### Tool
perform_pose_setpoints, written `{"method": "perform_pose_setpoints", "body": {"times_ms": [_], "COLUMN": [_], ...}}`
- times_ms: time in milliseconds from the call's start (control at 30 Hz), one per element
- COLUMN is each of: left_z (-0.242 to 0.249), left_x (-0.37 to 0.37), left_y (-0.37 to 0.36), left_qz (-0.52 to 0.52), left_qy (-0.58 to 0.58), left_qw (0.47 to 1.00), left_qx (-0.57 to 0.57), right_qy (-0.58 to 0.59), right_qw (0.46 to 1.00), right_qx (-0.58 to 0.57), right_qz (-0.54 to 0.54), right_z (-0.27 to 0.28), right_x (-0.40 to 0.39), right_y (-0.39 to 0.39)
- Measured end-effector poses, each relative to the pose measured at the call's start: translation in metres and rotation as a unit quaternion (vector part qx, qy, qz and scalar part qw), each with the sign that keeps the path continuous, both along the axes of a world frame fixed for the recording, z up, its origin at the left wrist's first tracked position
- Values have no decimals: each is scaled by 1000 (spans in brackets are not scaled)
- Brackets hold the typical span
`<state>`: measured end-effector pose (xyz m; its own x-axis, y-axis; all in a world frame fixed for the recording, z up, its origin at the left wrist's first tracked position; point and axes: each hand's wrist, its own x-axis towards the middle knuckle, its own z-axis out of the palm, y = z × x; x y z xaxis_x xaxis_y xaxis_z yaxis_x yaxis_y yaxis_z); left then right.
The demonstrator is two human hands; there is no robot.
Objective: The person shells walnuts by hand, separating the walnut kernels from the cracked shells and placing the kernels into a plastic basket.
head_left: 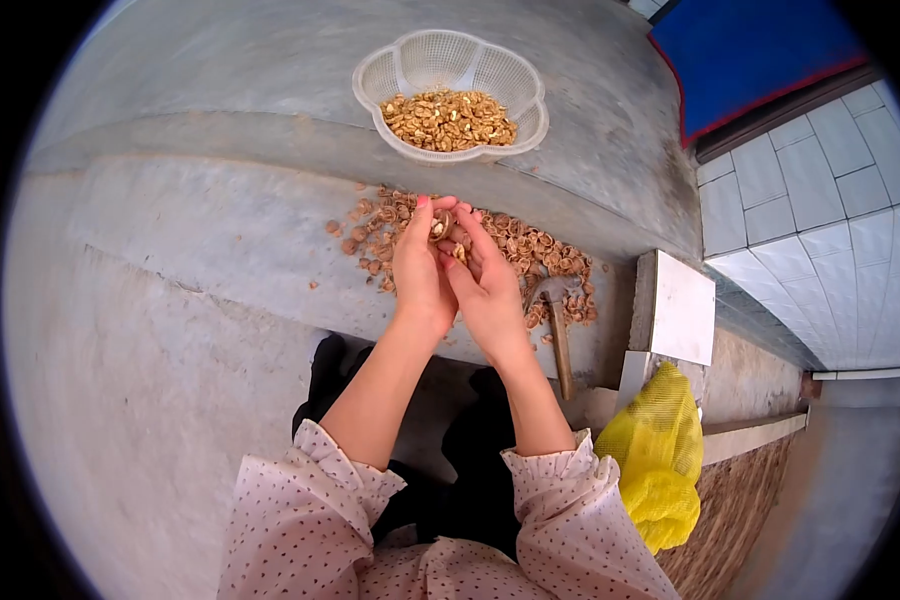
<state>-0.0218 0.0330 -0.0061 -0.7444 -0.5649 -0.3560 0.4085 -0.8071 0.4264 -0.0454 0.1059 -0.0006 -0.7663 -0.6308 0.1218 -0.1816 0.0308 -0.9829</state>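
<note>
My left hand (pixel 422 275) is closed around a cracked walnut (pixel 439 226), its pale kernel showing inside the brown shell. Pressed close beside it, my right hand (pixel 492 290) curls its fingers around a piece of walnut kernel (pixel 459 253). Both hands are above a heap of broken walnut shells (pixel 530 248) on the concrete step. A hammer (pixel 560 345) with a wooden handle lies to the right of my right hand, its head among the shells. Beyond my hands, a clear plastic basket (pixel 525 140) holds many shelled walnut kernels (pixel 448 120).
The basket stands on a raised concrete ledge (pixel 270 75). To the right are a white-tiled block (pixel 683 310) and a yellow mesh bag (pixel 660 450). A blue cloth with a red edge (pixel 750 60) hangs at the upper right beside a tiled wall (pixel 800 180).
</note>
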Motion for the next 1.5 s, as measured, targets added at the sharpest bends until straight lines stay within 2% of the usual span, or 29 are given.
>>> {"method": "perform_pose_setpoints", "body": {"times_ms": [33, 67, 133, 233, 367, 533, 667, 733, 867, 933, 1167, 1267, 1367, 1433, 1467, 1500], "left_z": [1, -1, -3, 3, 12, 8, 18, 7, 7, 12, 9, 10, 9, 13, 9, 3], "left_x": [1, 0, 0, 1, 4, 5, 6, 6, 5, 6, 5, 5, 6, 7, 8, 7], "left_y": [-3, -5, -9, -10, -11, -15, -12, -14, -13, -10, -7, -6, -6, -6, -8, -10], "left_qz": [-21, -17, -28, -34, -37, -53, -66, -78, -81, -110, -109, -100, -99, -84, -83, -71], "left_qy": [20, 19, 23, 62, 97, 195, 171, 265, 235, 220, 213, 205, 216, 179, 181, 169], "left_qw": [998, 998, 994, 984, 983, 964, 965, 944, 958, 962, 967, 970, 967, 967, 967, 969], "left_qx": [53, 53, 105, 161, 153, 175, 185, 180, 142, 122, 87, 90, 90, 160, 161, 167], "right_qy": [57, 57, 166, 128, 100, 182, 191, 314, 256, 251, 211, 207, 156, 150, 152, 94], "right_qw": [997, 997, 976, 986, 994, 983, 981, 948, 961, 958, 966, 969, 978, 980, 980, 993], "right_qx": [49, 49, 138, 108, 49, 20, 5, 52, 100, 118, 138, 121, 130, 114, 114, 32], "right_qz": [-8, -4, 19, -4, 3, 17, 27, -9, 8, -75, -61, -57, -57, -61, -60, -59], "right_z": [4, 8, 15, 20, 28, 34, 36, 35, 34, 36, 33, 34, 32, 31, 32, 35], "right_x": [5, 8, 10, 9, 7, 4, 3, 2, 7, 10, 7, 5, 5, 5, 4, -1], "right_y": [2, 3, 4, 7, 9, 9, 7, 9, 9, 4, 4, 2, 2, 1, 0, 0]}}
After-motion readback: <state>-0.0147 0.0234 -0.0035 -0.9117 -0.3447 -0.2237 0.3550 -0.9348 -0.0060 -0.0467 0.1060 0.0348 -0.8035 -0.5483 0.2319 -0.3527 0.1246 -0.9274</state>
